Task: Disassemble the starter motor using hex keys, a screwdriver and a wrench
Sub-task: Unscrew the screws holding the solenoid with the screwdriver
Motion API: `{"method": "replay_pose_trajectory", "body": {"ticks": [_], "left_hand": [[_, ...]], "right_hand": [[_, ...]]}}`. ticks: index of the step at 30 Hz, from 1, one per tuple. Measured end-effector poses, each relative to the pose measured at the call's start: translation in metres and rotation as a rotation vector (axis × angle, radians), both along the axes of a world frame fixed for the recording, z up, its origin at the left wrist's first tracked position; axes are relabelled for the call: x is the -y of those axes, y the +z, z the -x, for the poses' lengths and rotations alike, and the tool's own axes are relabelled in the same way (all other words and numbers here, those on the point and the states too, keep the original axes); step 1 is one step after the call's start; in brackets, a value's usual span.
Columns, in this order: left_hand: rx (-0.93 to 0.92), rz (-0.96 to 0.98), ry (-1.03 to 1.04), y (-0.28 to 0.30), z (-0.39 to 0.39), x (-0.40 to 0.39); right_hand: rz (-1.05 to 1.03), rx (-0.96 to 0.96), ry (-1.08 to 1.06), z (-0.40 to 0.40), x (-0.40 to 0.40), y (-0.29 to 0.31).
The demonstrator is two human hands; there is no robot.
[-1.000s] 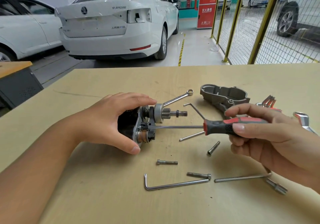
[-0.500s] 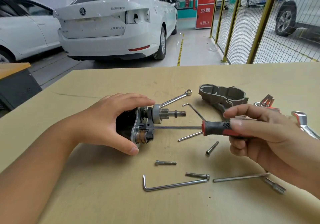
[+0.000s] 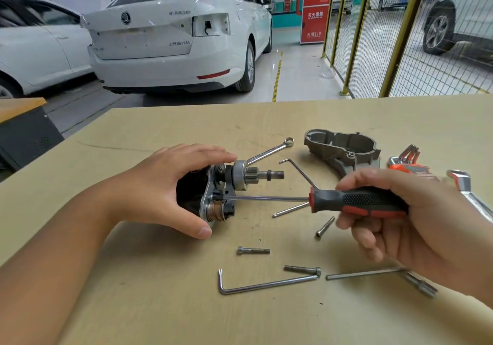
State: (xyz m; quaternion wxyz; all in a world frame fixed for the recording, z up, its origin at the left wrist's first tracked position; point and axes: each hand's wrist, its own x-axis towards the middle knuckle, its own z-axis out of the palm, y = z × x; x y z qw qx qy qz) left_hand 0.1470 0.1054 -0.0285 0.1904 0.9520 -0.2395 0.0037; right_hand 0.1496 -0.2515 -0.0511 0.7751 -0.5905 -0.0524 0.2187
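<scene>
— Little has moved since a second ago: the right hand (image 3: 416, 219) has rolled slightly on the screwdriver (image 3: 357, 202), its fingers resettled along the handle, while the blade keeps the same line into the starter motor (image 3: 213, 198).

— Why does the motor lie on its side like that?

— Probably so the pinion shaft points toward the tool hand and the end plate faces it. That lets the screwdriver come in level. The left hand (image 3: 170, 190) is cupped over the black body, fingers curved across the top and thumb pressed low at the front, apparently to stop the motor rolling on the table (image 3: 133, 304) when the tool turns.

— And the right hand?

— It is wrapped round the red and black handle, fingers curled on top, wrist held off the table. The tip sits at the plate, just above the copper-coloured part; whether it is seated in a screw head cannot be told.

— How far along does it look?

— Partway, as a guess. The grey housing (image 3: 344, 149) lies apart behind the screwdriver, loose bolts (image 3: 253, 250) and hex keys (image 3: 266, 284) are scattered nearer the person, and a wrench (image 3: 269, 152) rests beside the pinion.
</scene>
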Motion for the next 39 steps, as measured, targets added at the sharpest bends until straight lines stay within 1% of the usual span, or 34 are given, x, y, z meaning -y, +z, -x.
{"method": "replay_pose_trajectory", "body": {"ticks": [3, 7, 11, 15, 18, 22, 24, 26, 28, 32, 36, 39], "left_hand": [[-0.003, -0.002, 0.004, -0.0001, -0.0002, 0.0000], [0.000, -0.003, -0.002, -0.0002, -0.0003, -0.0001], [0.005, -0.002, -0.005, -0.0007, -0.0011, -0.0003], [0.007, -0.004, -0.007, -0.0015, -0.0019, -0.0011], [0.011, -0.004, -0.011, -0.0022, -0.0023, -0.0018], [0.012, -0.008, -0.011, -0.0019, -0.0020, -0.0009], [0.010, -0.008, -0.009, -0.0019, -0.0017, -0.0008], [0.008, -0.012, -0.007, -0.0015, -0.0012, -0.0012], [0.012, -0.013, -0.008, -0.0011, -0.0011, -0.0013], [0.005, -0.005, -0.005, -0.0006, -0.0011, -0.0003], [0.010, -0.003, -0.012, 0.0000, -0.0010, 0.0003], [0.006, -0.003, -0.005, 0.0002, -0.0009, 0.0001]], "right_hand": [[0.034, 0.059, -0.049, 0.0024, 0.0010, 0.0041], [-0.023, 0.151, -0.032, 0.0027, 0.0011, 0.0062], [-0.041, 0.134, -0.064, 0.0008, 0.0023, 0.0030], [0.032, 0.114, -0.018, 0.0059, -0.0031, 0.0061], [0.064, 0.104, -0.059, 0.0045, -0.0015, 0.0076], [-0.006, 0.166, -0.029, 0.0034, -0.0006, 0.0043], [-0.030, 0.171, -0.049, 0.0019, 0.0014, 0.0021], [-0.011, 0.163, -0.068, 0.0007, 0.0028, -0.0002], [0.018, 0.159, -0.045, 0.0021, 0.0010, 0.0013], [0.121, 0.146, -0.059, 0.0039, -0.0004, 0.0044], [0.043, 0.185, -0.045, 0.0026, 0.0012, 0.0036], [0.057, 0.199, -0.058, 0.0030, 0.0003, 0.0011]]}}
